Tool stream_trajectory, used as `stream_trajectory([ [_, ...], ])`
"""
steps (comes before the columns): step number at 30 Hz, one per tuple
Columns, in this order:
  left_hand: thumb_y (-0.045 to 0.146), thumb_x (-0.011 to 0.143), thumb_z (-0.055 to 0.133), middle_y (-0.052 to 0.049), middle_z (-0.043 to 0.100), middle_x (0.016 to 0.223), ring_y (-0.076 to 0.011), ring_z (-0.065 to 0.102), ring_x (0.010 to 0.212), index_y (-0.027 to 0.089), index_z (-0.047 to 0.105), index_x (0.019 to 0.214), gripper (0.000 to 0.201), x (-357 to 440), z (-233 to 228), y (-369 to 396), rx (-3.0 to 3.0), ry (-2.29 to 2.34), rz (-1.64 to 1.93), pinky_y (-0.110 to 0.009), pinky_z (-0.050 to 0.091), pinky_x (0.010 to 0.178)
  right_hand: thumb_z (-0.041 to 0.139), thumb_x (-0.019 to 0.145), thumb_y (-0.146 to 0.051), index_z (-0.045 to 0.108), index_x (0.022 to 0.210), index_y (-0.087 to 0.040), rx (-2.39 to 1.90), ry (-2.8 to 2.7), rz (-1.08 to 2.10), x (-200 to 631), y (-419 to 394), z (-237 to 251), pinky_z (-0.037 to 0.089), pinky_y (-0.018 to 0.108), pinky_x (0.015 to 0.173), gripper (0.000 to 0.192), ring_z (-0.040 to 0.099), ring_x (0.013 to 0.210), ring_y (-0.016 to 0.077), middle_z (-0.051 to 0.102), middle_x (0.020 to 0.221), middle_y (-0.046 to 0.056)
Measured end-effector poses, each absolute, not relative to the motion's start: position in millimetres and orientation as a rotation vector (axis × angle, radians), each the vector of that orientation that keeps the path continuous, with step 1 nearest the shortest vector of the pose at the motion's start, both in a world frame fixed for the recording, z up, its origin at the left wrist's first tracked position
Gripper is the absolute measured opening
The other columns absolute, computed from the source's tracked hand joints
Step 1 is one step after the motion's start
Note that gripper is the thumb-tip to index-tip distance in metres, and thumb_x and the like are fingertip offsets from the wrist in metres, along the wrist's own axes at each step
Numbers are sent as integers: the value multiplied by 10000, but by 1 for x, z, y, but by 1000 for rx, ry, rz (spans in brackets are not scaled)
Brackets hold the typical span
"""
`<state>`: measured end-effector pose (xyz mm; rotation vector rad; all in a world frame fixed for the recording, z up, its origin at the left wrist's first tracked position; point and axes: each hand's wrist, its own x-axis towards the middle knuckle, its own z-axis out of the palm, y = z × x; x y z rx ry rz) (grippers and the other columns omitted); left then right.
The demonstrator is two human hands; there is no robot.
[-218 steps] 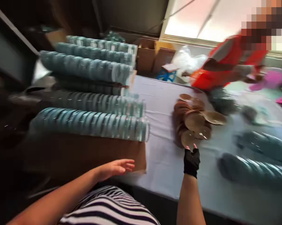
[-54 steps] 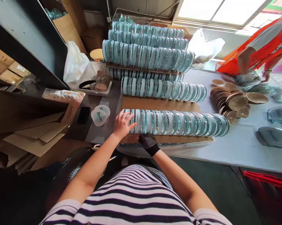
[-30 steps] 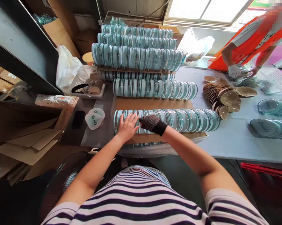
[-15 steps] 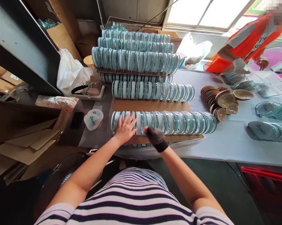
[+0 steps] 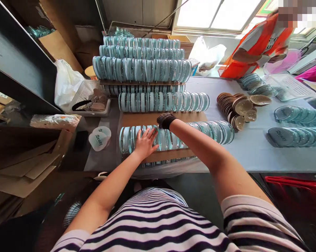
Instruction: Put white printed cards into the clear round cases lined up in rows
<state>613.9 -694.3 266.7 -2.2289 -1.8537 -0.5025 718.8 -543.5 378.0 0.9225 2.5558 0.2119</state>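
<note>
A long row of clear teal-tinted round cases lies on its side on a cardboard sheet at the table's near edge. My left hand, bare and with fingers spread, presses flat on the top of the row near its left end. My right hand, in a black fingerless glove, reaches over the row to its far side, right next to my left hand. Its fingers are hidden behind the cases. A second row of cases lies just beyond the cardboard.
More rows are stacked higher behind. A loose lid printed "Beauty" and a white basket sit left. Brown discs and further case rows lie right. A person in orange works at the far right.
My right hand has gone from the near side of the row up and over to its far side. My left hand has stayed on the row's left end.
</note>
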Motion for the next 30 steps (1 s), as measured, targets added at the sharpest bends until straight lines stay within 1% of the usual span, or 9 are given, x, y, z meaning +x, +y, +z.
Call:
stream_trajectory([
  [7, 482, 908, 540, -85, 378, 1568, -314, 307, 1459, 263, 388, 1504, 653, 615, 265, -696, -2242, -1848, -525, -616, 71, 1199, 538, 892, -149, 697, 1106, -49, 1052, 2662, 189, 737, -564, 375, 501, 381, 860, 285, 670, 1044, 301, 705, 1079, 239],
  [10, 475, 907, 544, -90, 402, 1554, -320, 320, 1452, 264, 397, 1500, 646, 615, 268, -695, -2242, -1860, -544, -615, 86, 1198, 443, 955, -179, 649, 1166, -72, 1139, 2723, 177, 756, -601, 368, 481, 376, 869, 314, 653, 1072, 289, 695, 1101, 221],
  [15, 451, 899, 570, -90, 423, 1540, -311, 337, 1442, 257, 415, 1488, 639, 616, 274, -694, -2256, -1860, -554, -606, 87, 1202, 310, 992, -215, 607, 1231, -138, 1244, 2678, 57, 794, -670, 302, 505, 328, 773, 389, 689, 962, 263, 707, 1071, 185],
  [18, 455, 896, 577, -87, 420, 1543, -310, 332, 1443, 254, 414, 1486, 644, 618, 275, -695, -2250, -1868, -553, -609, 75, 1203, 278, 986, -208, 599, 1285, -158, 1356, 2614, -116, 801, -687, 250, 507, 345, 814, 442, 676, 1021, 277, 689, 1162, 191],
  [21, 426, 894, 588, -87, 419, 1544, -313, 329, 1446, 267, 413, 1486, 637, 617, 276, -699, -2251, -1875, -543, -605, 78, 1207, 264, 997, -258, 590, 1322, -207, 1414, 2603, -179, 804, -689, 225, 502, 348, 835, 464, 656, 1070, 281, 656, 1261, 161],
  [24, 394, 892, 599, -88, 419, 1543, -321, 308, 1457, 265, 429, 1477, 623, 618, 280, -703, -2259, -1890, -519, -605, 83, 1208, 224, 1017, -355, 639, 1258, -250, 1455, 2655, -151, 817, -679, 246, 489, 313, 843, 491, 664, 1036, 253, 689, 1205, 118],
  [27, 409, 886, 607, -89, 366, 1575, -336, 236, 1485, 245, 421, 1485, 648, 630, 285, -699, -2281, -1848, -466, -618, 59, 1205, 187, 1024, -392, 673, 1207, -238, 1711, 2729, 74, 830, -644, 300, 475, 298, 831, 541, 668, 1004, 239, 703, 1161, 123],
  [28, 428, 886, 603, -88, 337, 1589, -338, 209, 1494, 240, 407, 1495, 667, 636, 286, -695, -2298, -1822, -440, -620, 54, 1204, 224, 1019, -382, 684, 1189, -217, 1777, 2719, 155, 830, -626, 320, 474, 306, 816, 518, 668, 1002, 249, 703, 1153, 137],
  [30, 476, 897, 569, -82, 293, 1608, -330, 180, 1503, 234, 373, 1515, 692, 650, 289, -685, -2335, -1785, -381, -616, 64, 1205, 380, 982, -364, 713, 1137, -166, 1648, 2699, 168, 820, -588, 353, 468, 313, 807, 418, 661, 1025, 269, 706, 1134, 170],
])
